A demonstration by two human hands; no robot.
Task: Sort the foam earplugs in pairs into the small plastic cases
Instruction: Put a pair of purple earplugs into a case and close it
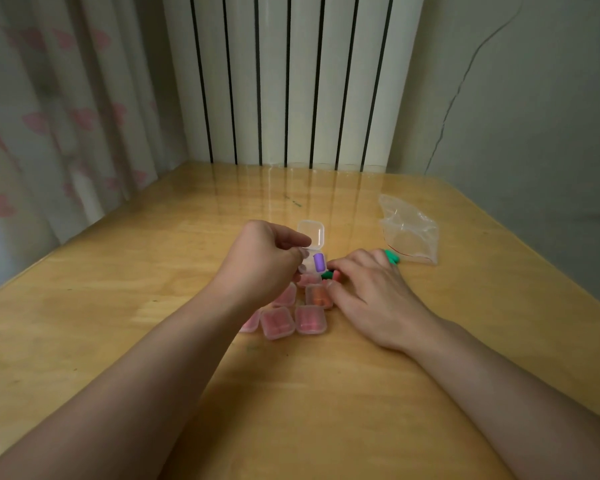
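The open case (311,249) is at the centre of the job: your left hand (264,256) has its fingers curled round the base, lid tipped up and back, holding it just above the worktop (118,306). One purple earplug (319,262) sits upright in it. Whether a second purple one lies beside it you cannot tell, since your fingers cover that half of the case.

Just right of the case, your right hand (371,289) rests low on the worktop with its fingertips bent down near a dark green earplug (327,274). Whether it is already pinching that plug or only touching it is hidden by the fingers.

Directly under and in front of your hands lies a cluster of closed cases (293,311) with pink and orange earplugs showing through the plastic. They lie touching one another, some partly under your left wrist, so an exact count is not possible. Judging by these, a good part of the sorting is done.

What seems left: the purple pair to complete and shut, the dark green plug, and at least one lighter green earplug (392,256) peeking out behind your right hand. Near it lies a clear zip bag (409,230), apparently empty. No spare empty case is visible.
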